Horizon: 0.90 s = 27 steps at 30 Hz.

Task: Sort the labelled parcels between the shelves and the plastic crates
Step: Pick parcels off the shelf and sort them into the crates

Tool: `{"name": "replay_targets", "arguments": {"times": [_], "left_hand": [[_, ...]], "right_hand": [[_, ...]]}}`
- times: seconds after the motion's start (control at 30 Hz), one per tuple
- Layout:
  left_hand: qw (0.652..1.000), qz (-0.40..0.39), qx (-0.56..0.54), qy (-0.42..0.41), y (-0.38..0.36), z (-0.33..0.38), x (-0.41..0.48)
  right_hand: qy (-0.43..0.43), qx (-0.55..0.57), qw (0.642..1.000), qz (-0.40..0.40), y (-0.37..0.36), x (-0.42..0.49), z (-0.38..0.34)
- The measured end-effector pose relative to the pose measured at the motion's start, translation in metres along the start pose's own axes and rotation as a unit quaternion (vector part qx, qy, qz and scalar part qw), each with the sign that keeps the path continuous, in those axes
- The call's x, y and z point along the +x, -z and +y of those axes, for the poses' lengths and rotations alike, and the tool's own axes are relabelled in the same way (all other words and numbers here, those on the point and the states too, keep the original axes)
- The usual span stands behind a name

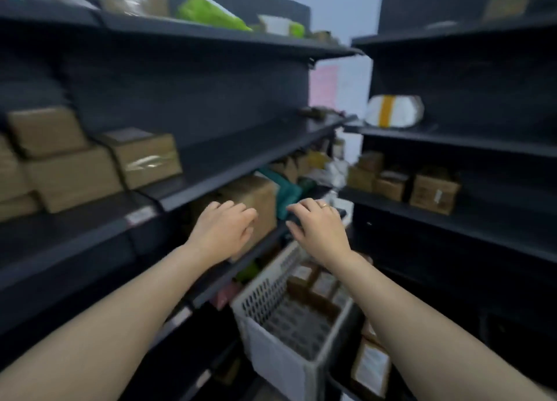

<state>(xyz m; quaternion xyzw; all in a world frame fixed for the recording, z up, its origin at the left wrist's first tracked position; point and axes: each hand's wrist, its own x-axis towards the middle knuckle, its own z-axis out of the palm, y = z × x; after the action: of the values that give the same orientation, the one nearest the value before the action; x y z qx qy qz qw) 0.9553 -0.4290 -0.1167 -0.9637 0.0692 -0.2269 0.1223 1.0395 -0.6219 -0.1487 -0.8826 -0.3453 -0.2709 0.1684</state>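
Left hand rests on cardboard box; fingers bent; grip unclear | right hand loosely curled, empty, near teal parcel | white crate below

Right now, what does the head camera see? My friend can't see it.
The left hand touches a brown cardboard box on a dark shelf; the right hand is beside it. Below stands a white plastic crate holding parcels.

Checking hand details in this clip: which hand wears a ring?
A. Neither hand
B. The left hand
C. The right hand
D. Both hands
C: a ring shows on a finger of the right hand, while the fingers of the left hand look bare.
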Motion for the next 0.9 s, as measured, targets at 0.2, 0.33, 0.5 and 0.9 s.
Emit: {"name": "replay_targets", "arguments": {"times": [0.2, 0.33, 0.5, 0.9], "left_hand": [[0.991, 0.026, 0.059, 0.121, 0.061, -0.099, -0.046], [0.973, 0.017, 0.1, 0.205, 0.095, -0.146, -0.097], [0.955, 0.02, 0.148, 0.256, 0.126, -0.199, -0.173], [0.9, 0.071, 0.196, 0.383, 0.177, -0.348, -0.29]], "right_hand": [[0.13, 0.086, 0.987, 0.048, -0.003, 0.101, -0.111], [0.19, 0.136, 0.971, 0.051, -0.012, 0.136, -0.185], [0.257, 0.166, 0.952, -0.003, -0.025, 0.159, -0.28], [0.275, 0.275, 0.921, 0.01, -0.027, 0.208, -0.489]]}}
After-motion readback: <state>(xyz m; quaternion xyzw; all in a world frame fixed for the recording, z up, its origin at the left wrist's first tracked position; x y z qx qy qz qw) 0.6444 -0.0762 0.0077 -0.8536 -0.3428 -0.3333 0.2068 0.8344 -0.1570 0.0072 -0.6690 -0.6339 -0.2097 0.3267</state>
